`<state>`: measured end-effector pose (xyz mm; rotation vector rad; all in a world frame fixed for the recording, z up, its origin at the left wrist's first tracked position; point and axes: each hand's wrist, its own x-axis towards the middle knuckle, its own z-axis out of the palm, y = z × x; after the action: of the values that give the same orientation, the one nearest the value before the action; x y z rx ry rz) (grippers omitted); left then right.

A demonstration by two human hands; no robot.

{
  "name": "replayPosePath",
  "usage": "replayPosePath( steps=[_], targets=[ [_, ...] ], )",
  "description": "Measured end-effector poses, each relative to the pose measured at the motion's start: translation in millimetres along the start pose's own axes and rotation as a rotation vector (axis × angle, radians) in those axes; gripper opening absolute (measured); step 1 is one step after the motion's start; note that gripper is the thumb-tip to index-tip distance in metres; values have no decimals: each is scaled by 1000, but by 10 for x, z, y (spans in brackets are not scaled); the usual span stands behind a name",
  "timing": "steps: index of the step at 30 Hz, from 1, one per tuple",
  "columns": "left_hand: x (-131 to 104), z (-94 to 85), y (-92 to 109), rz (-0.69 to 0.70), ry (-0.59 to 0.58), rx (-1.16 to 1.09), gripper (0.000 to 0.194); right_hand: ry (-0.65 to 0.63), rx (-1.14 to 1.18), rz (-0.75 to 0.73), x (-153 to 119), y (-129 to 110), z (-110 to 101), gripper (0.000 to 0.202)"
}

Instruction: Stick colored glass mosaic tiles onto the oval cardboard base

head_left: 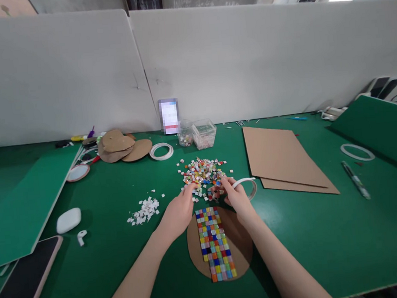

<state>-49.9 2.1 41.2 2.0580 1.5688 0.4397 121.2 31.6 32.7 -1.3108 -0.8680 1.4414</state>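
Cardboard disc nearest me, both hands at the loose tiles just beyond it

Brown and roughly round, the cardboard disc (241, 243) lies flat on the green table (300, 256), between my forearms. On it lies the tile strip (215, 243), small coloured squares set in close rows, running lengthwise away from me, its near end stepped on the left side. Just past the disc's far edge spreads the tile pile (202, 169), loose and mixed in colour, directly ahead of my fingertips.

My left hand (179, 212) is beyond the disc's far left side, thumb and fingers drawn to a narrow grip at the pile's near left edge. My right hand (237, 200) reaches past the far right side, its fingers curled in at the pile's right edge. The fingertips are small from up here, so I can't fairly tell whether either grip is closed on a tile. The tape roll (254, 189) stands out just right of my right hand; whether I hold it or it only sits behind my fingers, I can't tell.

Left of the disc and a little farther off lie the white chips (145, 211), then the earbud case (68, 221) and one earbud (81, 238) well out to the left. Beyond the disc, past the pile, stand the clear cup (185, 136) and clear box (205, 136), both with small pieces inside. Off to its far right lie the cardboard sheets (279, 155), overlapping.
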Motion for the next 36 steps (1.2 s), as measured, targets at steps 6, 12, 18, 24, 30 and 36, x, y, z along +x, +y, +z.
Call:
replayPosePath(
  steps=[6,12,18,24,30,36],
  targets=[
    [19,0,84,-57,80,-221,32,-90,102,-10,-22,-48,-23,34],
    [46,21,64,-74,67,-340,27,-112,88,12,-30,-57,-25,30],
    [35,17,86,-109,27,-495,27,-114,99,41,-38,-71,-33,26],
    [2,-19,146,-110,-19,-515,30,-161,156,39,-28,-63,-50,28],
    [4,-37,164,-87,-24,-452,30,-152,149,32,-37,-74,-38,27],
    [-6,-63,184,-104,-17,-471,30,-155,184,37,-21,-70,-36,29]
  ],
)
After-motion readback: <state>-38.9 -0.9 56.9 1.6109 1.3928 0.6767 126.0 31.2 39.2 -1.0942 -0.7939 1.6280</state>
